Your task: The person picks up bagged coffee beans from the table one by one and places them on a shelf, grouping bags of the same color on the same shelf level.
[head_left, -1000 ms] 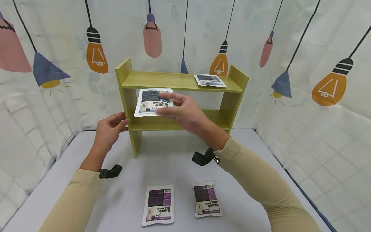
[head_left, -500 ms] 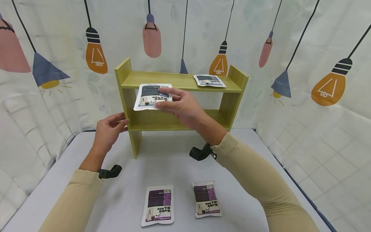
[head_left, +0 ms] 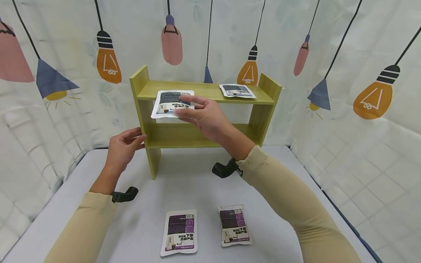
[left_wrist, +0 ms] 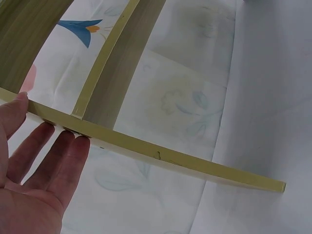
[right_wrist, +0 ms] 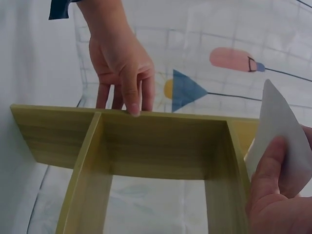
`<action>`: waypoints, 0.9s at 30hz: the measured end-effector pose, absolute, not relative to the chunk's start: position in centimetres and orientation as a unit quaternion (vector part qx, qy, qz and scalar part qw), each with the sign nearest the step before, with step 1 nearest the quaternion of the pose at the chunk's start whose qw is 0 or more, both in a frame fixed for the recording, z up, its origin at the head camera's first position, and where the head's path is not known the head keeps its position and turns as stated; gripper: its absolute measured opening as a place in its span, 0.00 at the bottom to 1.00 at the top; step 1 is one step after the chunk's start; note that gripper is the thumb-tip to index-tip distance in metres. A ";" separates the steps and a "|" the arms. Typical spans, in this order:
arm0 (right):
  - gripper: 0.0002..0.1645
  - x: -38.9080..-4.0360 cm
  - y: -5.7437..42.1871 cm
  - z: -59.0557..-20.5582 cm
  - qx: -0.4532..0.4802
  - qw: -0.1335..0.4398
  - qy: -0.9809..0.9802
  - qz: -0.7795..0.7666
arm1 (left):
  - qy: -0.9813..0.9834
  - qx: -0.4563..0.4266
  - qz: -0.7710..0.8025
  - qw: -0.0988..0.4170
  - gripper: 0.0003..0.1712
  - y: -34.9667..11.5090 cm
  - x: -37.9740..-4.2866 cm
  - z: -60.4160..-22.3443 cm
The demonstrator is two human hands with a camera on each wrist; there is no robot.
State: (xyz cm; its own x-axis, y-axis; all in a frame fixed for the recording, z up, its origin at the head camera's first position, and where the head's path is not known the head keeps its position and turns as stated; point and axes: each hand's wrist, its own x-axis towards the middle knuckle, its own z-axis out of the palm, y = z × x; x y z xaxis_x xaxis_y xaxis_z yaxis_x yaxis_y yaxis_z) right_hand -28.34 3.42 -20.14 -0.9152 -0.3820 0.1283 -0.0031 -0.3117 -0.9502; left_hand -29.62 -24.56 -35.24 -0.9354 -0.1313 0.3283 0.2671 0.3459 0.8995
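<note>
My right hand (head_left: 210, 118) pinches a flat white pouch (head_left: 169, 103) with a dark blue printed label, thumb underneath and fingers on its right side. The pouch is raised in front of the left part of the shelf's top board. In the right wrist view its plain white underside (right_wrist: 282, 122) shows beside the shelf. My left hand (head_left: 123, 148) grips the left side panel of the small yellow-green wooden shelf (head_left: 197, 140). In the left wrist view the thumb lies at the panel's edge (left_wrist: 161, 156) and the fingers touch its outer face.
A similar blue-labelled pouch (head_left: 237, 91) lies on the top board's right end. Two places on the white table (head_left: 138, 226) hold purple-labelled pouches: one pouch (head_left: 179, 233) at centre, a small stack (head_left: 234, 225) to its right. A patterned curtain (head_left: 141, 40) surrounds the table.
My right hand has raised the blue-labelled pouch from in front of the opening to about the top board's height. The left hand stays on the side panel.
</note>
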 end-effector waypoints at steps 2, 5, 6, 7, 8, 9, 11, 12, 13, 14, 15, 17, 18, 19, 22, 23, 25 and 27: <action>0.30 -28.4 3.4 -20.1 -0.169 0.120 0.571 -0.794 | -0.801 -0.042 -0.571 0.174 0.33 -24.6 -29.6 -35.3; 0.32 -28.5 3.3 -19.9 -0.167 0.121 0.571 -0.794 | -0.800 -0.041 -0.573 0.171 0.33 -24.5 -29.6 -35.3; 0.32 -28.5 3.3 -19.9 -0.167 0.122 0.573 -0.793 | -0.800 -0.041 -0.574 0.171 0.33 -24.5 -29.6 -35.3; 0.32 -28.5 3.3 -19.8 -0.166 0.122 0.577 -0.790 | -0.800 -0.041 -0.573 0.170 0.33 -24.5 -29.6 -35.3; 0.33 -28.4 3.3 -19.8 -0.165 0.121 0.582 -0.787 | -0.801 -0.041 -0.573 0.170 0.33 -24.5 -29.6 -35.3; 0.33 -28.4 3.3 -19.7 -0.164 0.120 0.588 -0.783 | -0.801 -0.041 -0.572 0.170 0.33 -24.5 -29.6 -35.2; 0.34 -28.5 3.3 -19.7 -0.164 0.118 0.597 -0.776 | -0.801 -0.042 -0.572 0.170 0.33 -24.5 -29.6 -35.2; 0.35 -28.5 3.3 -19.7 -0.164 0.116 0.604 -0.772 | -0.801 -0.043 -0.572 0.170 0.33 -24.5 -29.6 -35.2; 0.35 -28.6 3.3 -19.6 -0.163 0.113 0.610 -0.767 | -0.801 -0.044 -0.572 0.170 0.33 -24.5 -29.6 -35.2; 0.35 -28.6 3.3 -19.6 -0.162 0.111 0.611 -0.766 | -0.800 -0.044 -0.574 0.170 0.33 -24.5 -29.6 -35.2; 0.35 -28.7 3.3 -19.6 -0.161 0.110 0.611 -0.767 | -0.800 -0.045 -0.574 0.170 0.33 -24.5 -29.6 -35.2; 0.35 -28.8 3.2 -19.6 -0.161 0.107 0.609 -0.769 | -0.800 -0.045 -0.574 0.170 0.33 -24.6 -29.6 -35.2; 0.35 -28.9 3.2 -19.5 -0.162 0.106 0.608 -0.770 | -0.801 -0.045 -0.573 0.170 0.33 -24.6 -29.6 -35.2; 0.35 -29.0 3.2 -19.5 -0.163 0.105 0.607 -0.770 | -0.801 -0.044 -0.572 0.170 0.33 -24.6 -29.6 -35.3; 0.35 -29.3 3.3 -19.3 -0.164 0.101 0.606 -0.771 | -0.802 -0.041 -0.571 0.169 0.33 -24.6 -29.7 -35.2; 0.35 -29.4 3.3 -19.3 -0.163 0.100 0.607 -0.771 | -0.802 -0.041 -0.571 0.168 0.33 -24.6 -29.7 -35.2; 0.35 -29.6 3.3 -19.2 -0.162 0.097 0.609 -0.770 | -0.802 -0.040 -0.572 0.168 0.33 -24.6 -29.7 -35.2; 0.35 -29.8 3.3 -19.1 -0.162 0.095 0.610 -0.770 | -0.802 -0.041 -0.572 0.168 0.33 -24.6 -29.6 -35.2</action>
State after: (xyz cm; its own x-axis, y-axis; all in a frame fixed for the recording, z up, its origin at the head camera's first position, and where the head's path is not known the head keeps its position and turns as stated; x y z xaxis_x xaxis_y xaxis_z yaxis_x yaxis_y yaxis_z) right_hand -29.80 3.31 -19.09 -0.9297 -0.3433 0.1332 -0.0513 -0.2376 -0.9700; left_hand -29.63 -24.61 -35.25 -0.9404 -0.1264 0.3157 0.2575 0.3418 0.9038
